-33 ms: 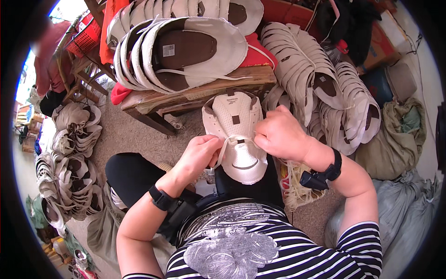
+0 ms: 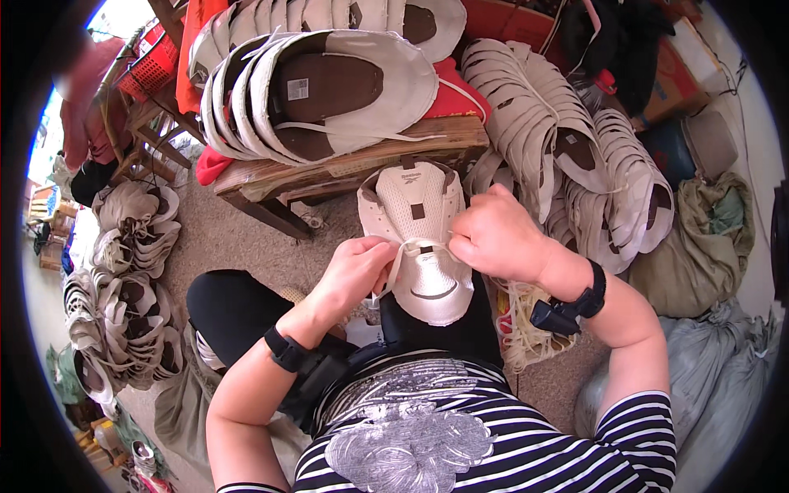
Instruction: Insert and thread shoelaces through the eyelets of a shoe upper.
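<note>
A white shoe upper [image 2: 411, 209] with a small brown patch rests on my lap, toe end toward me. My left hand [image 2: 353, 267] pinches a pale lace [image 2: 395, 264] at the upper's left side. At the right edge of the upper, my right hand [image 2: 497, 234] is closed on the other part of the lace. Both wrists carry black bands. The lace runs across the middle of the upper between the two hands.
A wooden bench [image 2: 345, 168] in front holds a stack of flat shoe uppers [image 2: 320, 86]. More piles of uppers lie at the right [image 2: 575, 148] and on the floor at the left [image 2: 123, 279]. Loose laces [image 2: 526, 324] and sacks [image 2: 699, 238] lie to my right. A person in red [image 2: 82, 107] stands far left.
</note>
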Tool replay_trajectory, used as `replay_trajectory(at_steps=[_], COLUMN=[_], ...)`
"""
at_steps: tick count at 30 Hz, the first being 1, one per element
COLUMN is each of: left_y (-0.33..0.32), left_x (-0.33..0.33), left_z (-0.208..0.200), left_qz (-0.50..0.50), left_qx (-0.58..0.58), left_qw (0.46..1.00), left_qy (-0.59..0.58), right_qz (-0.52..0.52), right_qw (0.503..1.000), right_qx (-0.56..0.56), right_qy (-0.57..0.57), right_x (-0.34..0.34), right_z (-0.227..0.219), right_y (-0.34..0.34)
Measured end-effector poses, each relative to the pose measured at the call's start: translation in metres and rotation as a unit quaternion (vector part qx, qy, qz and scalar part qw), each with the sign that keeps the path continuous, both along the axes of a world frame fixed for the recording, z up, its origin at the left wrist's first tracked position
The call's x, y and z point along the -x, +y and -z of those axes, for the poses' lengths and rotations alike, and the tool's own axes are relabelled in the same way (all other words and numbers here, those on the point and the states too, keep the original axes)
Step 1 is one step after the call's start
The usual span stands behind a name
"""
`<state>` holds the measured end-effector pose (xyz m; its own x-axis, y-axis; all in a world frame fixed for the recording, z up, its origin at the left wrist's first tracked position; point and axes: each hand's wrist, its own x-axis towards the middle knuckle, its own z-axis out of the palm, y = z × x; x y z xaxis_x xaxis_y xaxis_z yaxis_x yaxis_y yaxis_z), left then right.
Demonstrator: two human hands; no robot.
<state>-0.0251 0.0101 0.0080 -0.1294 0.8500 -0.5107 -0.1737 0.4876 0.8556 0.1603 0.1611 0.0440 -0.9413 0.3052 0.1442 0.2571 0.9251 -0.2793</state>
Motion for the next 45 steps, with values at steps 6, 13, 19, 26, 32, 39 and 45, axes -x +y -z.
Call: replay_trajectory(at_steps=[6,13,19,26,32,39,45], left_y=[0.011,0.013,0.019,0.022,0.026,0.022,0.029], left_x=[0.008,0.019,0.037,0.032,0.028,0.008,-0.021], left_z=[-0.017,-0.031,-0.043,-0.035,-0.018,-0.003,-0.055], left_qz=[0.117,0.108,0.23,0.247,0.196,0.012,-0.048], left_qx=[-0.021,-0.219,-0.296,-0.288,-0.285,-0.204,-0.173], left_qw=[0.964,0.833,0.784,0.751,0.78,0.92,0.98], left_qy=[0.238,0.496,0.495,0.541,0.521,0.334,0.082], right_qz=[-0.008,-0.156,0.068,-0.108,-0.129,-0.083,0.014], right_qw=[0.989,0.961,0.926,0.993,0.968,0.971,0.976], right_qx=[0.072,0.157,0.259,-0.032,0.127,0.205,0.218], right_qy=[-0.13,-0.168,-0.267,0.037,-0.175,-0.092,0.004], right_x=[0.009,0.023,0.02,0.013,0.022,0.013,0.011], right_z=[-0.003,0.003,-0.015,-0.026,-0.036,-0.019,0.014], right_y=[0.011,0.039,0.015,0.01,0.035,0.032,0.023])
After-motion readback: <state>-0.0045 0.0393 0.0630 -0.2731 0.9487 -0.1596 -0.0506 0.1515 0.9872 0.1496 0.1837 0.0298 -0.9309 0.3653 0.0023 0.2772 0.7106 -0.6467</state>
